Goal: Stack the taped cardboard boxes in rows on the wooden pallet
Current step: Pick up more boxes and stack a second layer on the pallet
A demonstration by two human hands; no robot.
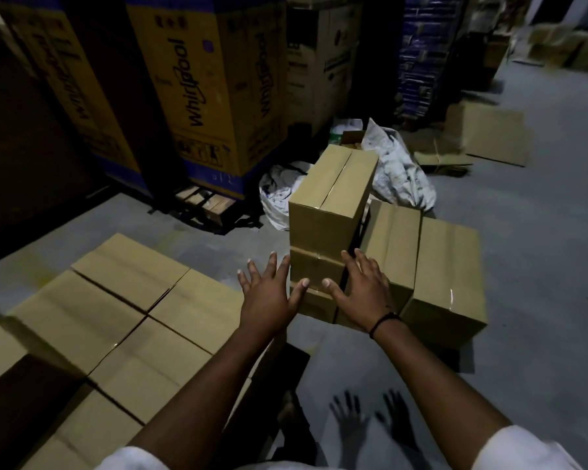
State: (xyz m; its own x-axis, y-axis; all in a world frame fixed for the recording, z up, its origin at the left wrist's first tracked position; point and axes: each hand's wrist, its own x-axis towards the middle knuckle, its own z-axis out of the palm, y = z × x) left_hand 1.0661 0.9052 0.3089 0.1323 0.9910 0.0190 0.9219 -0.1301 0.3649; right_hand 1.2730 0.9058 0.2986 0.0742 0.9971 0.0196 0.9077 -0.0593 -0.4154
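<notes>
1. Nothing grasped yet: left hand (269, 295) and right hand (365, 291) flat with fingers splayed, flanking the middle of a three-high stack of plain brown taped cardboard boxes (316, 269). Touching or just off, cannot tell.
2. Stack on the grey concrete floor (523, 266), just right of flat rows of matching brown boxes (126, 300). Wooden pallet presumably under those rows, hidden.
3. Risk of toppling the tall brown top box (333, 188): looks slightly off-square, likely to ride along and tip if lifted from mid-stack.
4. Risk of slipping: palm squeeze only, glossy tape, no fingers hooked under an edge.
5. Risk of jamming right knuckles against two brown neighbour boxes (448, 266) just beside the stack.
6. Risk of crooked placement: dim light, row seams hard to read.
7. Trip hazards nearby: crumpled white sacks (401, 178), loose flattened cardboard sheets (489, 137).
</notes>
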